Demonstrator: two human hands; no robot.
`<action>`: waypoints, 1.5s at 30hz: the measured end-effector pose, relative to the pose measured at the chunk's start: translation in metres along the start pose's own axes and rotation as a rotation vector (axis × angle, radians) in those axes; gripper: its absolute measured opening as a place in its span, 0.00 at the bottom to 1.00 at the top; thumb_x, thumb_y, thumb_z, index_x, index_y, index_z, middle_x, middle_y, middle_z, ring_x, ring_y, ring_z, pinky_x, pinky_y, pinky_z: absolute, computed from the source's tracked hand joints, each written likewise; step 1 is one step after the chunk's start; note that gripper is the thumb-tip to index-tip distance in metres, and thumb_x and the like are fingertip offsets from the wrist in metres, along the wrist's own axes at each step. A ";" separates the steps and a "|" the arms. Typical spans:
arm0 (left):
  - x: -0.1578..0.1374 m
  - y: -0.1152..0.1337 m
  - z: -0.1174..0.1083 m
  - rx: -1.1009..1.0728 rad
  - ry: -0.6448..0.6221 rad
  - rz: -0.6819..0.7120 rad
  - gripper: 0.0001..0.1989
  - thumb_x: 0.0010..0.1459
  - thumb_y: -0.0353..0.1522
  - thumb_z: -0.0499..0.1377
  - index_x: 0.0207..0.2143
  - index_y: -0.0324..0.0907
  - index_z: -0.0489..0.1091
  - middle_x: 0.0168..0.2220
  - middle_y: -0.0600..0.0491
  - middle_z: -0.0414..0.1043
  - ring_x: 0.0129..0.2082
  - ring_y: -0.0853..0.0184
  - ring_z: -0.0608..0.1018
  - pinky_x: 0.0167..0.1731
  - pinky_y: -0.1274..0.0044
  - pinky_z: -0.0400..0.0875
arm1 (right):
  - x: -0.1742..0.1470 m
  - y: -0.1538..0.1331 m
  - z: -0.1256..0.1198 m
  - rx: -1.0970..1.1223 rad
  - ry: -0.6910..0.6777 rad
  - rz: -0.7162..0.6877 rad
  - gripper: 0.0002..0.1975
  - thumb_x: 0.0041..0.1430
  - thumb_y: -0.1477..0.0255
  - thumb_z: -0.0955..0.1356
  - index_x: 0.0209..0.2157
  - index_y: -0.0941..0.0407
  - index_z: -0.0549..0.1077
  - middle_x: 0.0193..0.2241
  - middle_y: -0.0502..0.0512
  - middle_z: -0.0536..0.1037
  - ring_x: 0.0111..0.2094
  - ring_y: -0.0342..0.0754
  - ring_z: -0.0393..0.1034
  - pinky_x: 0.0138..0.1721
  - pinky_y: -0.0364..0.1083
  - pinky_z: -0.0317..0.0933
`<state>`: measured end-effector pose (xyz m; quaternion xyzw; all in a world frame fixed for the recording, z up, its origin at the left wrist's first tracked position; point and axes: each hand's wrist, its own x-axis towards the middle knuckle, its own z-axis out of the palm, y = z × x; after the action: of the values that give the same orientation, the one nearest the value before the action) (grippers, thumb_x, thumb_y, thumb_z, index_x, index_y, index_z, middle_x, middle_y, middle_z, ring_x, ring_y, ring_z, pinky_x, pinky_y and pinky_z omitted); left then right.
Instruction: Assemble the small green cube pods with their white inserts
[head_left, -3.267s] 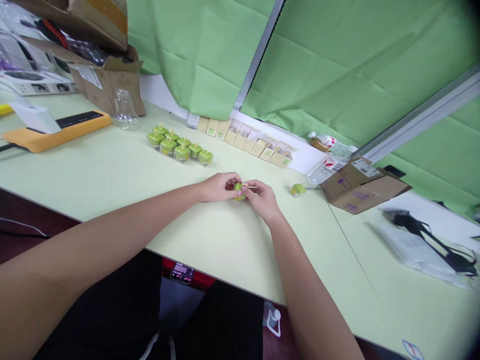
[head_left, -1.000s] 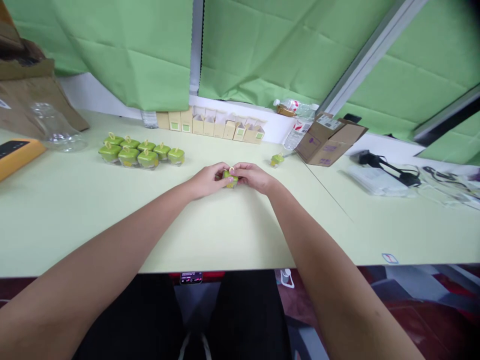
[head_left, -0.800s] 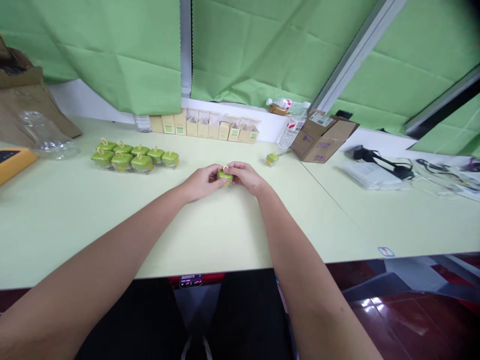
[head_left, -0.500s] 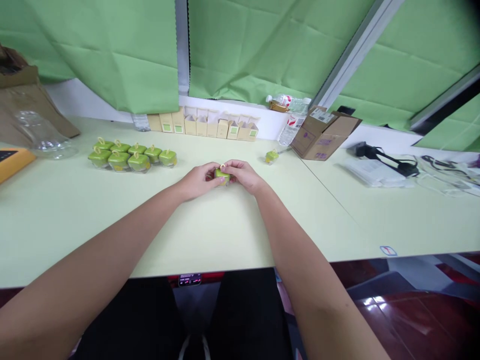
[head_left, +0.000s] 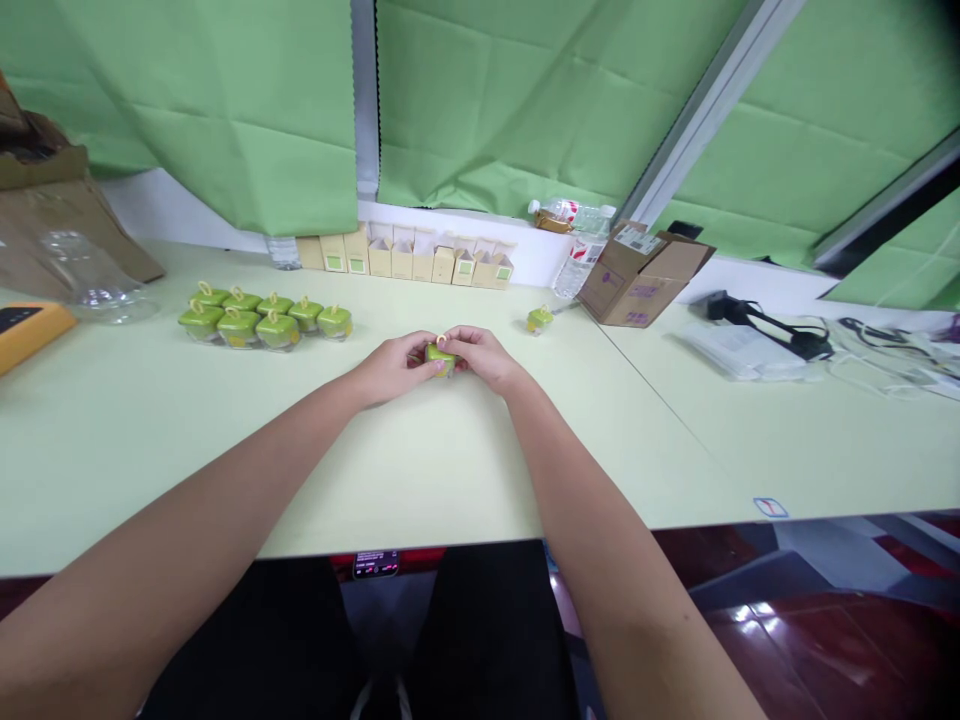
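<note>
Between my two hands, just over the pale table (head_left: 442, 470), is a small clear container with a green lid (head_left: 441, 355) and a yellow loop on top. My left hand (head_left: 397, 367) is closed on its left side, the thumb along the front. My right hand (head_left: 482, 355) grips it from the right, its fingers near the loop. Both hands hide part of the container. To the left stand several more green-lidded containers (head_left: 277, 328) in a close group. One single green-lidded container (head_left: 539, 319) sits apart, right of my right hand.
A row of small cardboard boxes (head_left: 422, 262) lines the wall. At the back right are plastic bottles (head_left: 577, 265) and a brown carton (head_left: 641, 275). Cables and a black device (head_left: 772, 325) lie farther right. A yellow device (head_left: 30, 330) and a clear bottle (head_left: 97, 285) are at left.
The view has shifted slightly. My right-hand fingers have moved a little at the top of the container near the loop. Both hands keep hold of it.
</note>
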<state>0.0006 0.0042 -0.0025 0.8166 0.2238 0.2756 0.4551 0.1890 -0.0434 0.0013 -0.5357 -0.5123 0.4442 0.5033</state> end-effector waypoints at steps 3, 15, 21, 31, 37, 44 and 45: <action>0.000 0.000 0.000 -0.004 -0.009 -0.005 0.24 0.56 0.46 0.61 0.51 0.44 0.70 0.41 0.51 0.74 0.38 0.67 0.75 0.43 0.72 0.69 | 0.000 0.000 0.000 -0.002 -0.001 0.003 0.17 0.43 0.58 0.76 0.30 0.55 0.76 0.27 0.48 0.75 0.27 0.40 0.67 0.28 0.41 0.61; 0.001 -0.001 0.000 -0.002 -0.001 -0.008 0.23 0.56 0.46 0.61 0.50 0.44 0.70 0.41 0.51 0.74 0.37 0.66 0.75 0.42 0.73 0.70 | 0.000 -0.001 0.001 0.003 0.006 0.017 0.16 0.43 0.59 0.76 0.29 0.55 0.75 0.28 0.48 0.75 0.28 0.41 0.67 0.28 0.40 0.61; 0.000 0.001 0.000 -0.001 -0.007 -0.002 0.23 0.56 0.46 0.60 0.50 0.43 0.70 0.40 0.51 0.74 0.37 0.66 0.75 0.41 0.73 0.70 | 0.000 -0.002 0.000 -0.003 0.007 0.014 0.17 0.43 0.58 0.76 0.29 0.55 0.75 0.28 0.48 0.76 0.28 0.41 0.67 0.28 0.41 0.61; 0.001 0.000 0.000 0.021 0.003 0.004 0.21 0.56 0.45 0.60 0.49 0.44 0.71 0.39 0.52 0.74 0.37 0.66 0.75 0.42 0.72 0.70 | 0.000 -0.002 0.001 -0.005 0.010 0.017 0.17 0.42 0.58 0.77 0.29 0.55 0.75 0.27 0.48 0.76 0.27 0.41 0.67 0.27 0.41 0.62; 0.000 0.000 -0.001 0.029 0.020 0.003 0.22 0.55 0.47 0.61 0.48 0.45 0.72 0.37 0.52 0.74 0.36 0.65 0.75 0.40 0.72 0.70 | 0.001 -0.002 0.000 -0.005 0.008 0.026 0.17 0.42 0.58 0.76 0.29 0.55 0.75 0.28 0.49 0.76 0.27 0.41 0.67 0.27 0.41 0.62; 0.001 0.000 -0.001 0.032 0.008 0.009 0.23 0.55 0.47 0.61 0.48 0.44 0.71 0.38 0.52 0.74 0.37 0.65 0.75 0.41 0.72 0.70 | 0.001 -0.001 0.000 0.006 0.010 0.014 0.17 0.43 0.58 0.77 0.29 0.55 0.75 0.28 0.49 0.75 0.27 0.41 0.67 0.27 0.41 0.62; 0.001 0.000 -0.001 0.030 0.002 0.007 0.23 0.55 0.47 0.60 0.49 0.44 0.71 0.38 0.52 0.74 0.37 0.66 0.75 0.41 0.72 0.70 | 0.001 -0.001 0.000 0.004 0.010 0.017 0.17 0.43 0.58 0.77 0.29 0.55 0.75 0.28 0.49 0.75 0.27 0.41 0.67 0.27 0.41 0.62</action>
<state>0.0006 0.0052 -0.0021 0.8239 0.2256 0.2747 0.4414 0.1886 -0.0427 0.0024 -0.5413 -0.5044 0.4465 0.5032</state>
